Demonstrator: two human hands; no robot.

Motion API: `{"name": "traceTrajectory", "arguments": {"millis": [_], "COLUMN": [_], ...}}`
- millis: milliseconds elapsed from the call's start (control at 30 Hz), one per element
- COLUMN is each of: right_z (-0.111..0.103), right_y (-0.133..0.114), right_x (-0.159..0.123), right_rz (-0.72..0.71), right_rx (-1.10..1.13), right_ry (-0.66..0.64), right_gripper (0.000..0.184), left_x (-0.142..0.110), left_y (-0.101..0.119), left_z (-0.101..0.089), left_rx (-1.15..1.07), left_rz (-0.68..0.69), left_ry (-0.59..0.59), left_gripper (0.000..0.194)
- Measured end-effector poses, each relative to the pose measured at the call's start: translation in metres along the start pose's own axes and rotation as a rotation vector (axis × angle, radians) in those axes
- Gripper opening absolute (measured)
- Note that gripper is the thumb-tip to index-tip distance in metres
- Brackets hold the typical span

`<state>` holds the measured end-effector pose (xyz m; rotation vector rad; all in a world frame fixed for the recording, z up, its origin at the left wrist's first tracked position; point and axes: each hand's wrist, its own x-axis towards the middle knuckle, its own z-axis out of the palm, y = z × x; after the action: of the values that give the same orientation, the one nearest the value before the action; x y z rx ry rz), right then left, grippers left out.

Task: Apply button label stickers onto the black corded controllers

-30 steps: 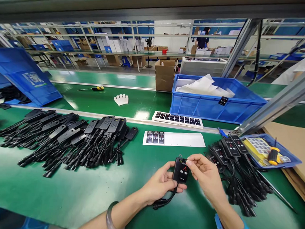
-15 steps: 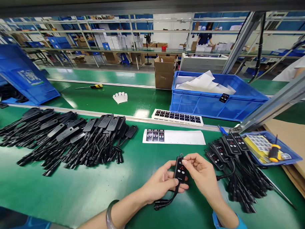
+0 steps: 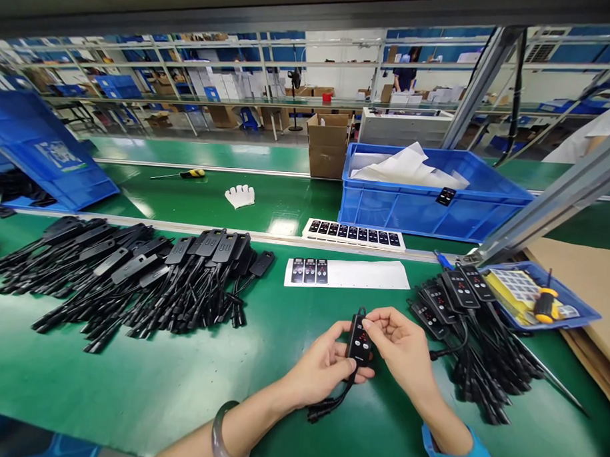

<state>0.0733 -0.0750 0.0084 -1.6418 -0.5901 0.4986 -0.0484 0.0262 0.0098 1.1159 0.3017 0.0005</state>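
My left hand [image 3: 320, 364] is wrapped round a small black controller [image 3: 359, 349], its thumb on the lower front. The controller's face has a label with red marks and two pale buttons; a short black cable with connectors hangs below. My right hand [image 3: 401, 348] is closed at the controller's upper right edge, thumb and forefinger pressed on the label's top corner; its other fingers are curled. Beyond the hands lies a white backing sheet [image 3: 368, 274] with three black labels at its left end. To the right lie several labelled controllers [image 3: 460, 290] with cables bundled.
Many plain black controllers with cables [image 3: 133, 269] cover the left of the green bench. A full label strip [image 3: 355, 234] lies before a blue crate [image 3: 406, 209] holding paper. A small blue tray [image 3: 576, 319], white glove [image 3: 240, 197] and screwdriver [image 3: 191, 174] lie about.
Almost nothing differs. My hands and the controller keep the same hold, with only a tiny shift in the view.
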Motion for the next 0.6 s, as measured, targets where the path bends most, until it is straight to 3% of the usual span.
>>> {"name": "traceTrajectory", "arguments": {"millis": [133,300,500,600], "right_z": [-0.002,-0.01,-0.002,0.004], "right_y": [0.004,0.006,0.018,0.019], "right_x": [-0.001,0.008,0.01,0.004], "right_rz": [-0.023,-0.084,-0.034,-0.056], "right_rx": [-0.06,-0.359,-0.199,-0.166], "right_ry": [0.022,0.014,-0.242,-0.315], "right_gripper": [0.027,0.036,0.034,0.052], "left_x": [0.001,0.0,0.001,0.003], "left_y": [0.0,0.005,0.007,0.009], "left_z": [-0.001,0.0,-0.003,-0.006], "left_rx": [0.02,-0.042,-0.186,-0.218], "left_rz": [0.01,-0.04,-0.068,-0.028], "left_ry": [0.01,0.013,0.066,0.078], "left_gripper": [0.044,0.043,0.029,0.025]}}
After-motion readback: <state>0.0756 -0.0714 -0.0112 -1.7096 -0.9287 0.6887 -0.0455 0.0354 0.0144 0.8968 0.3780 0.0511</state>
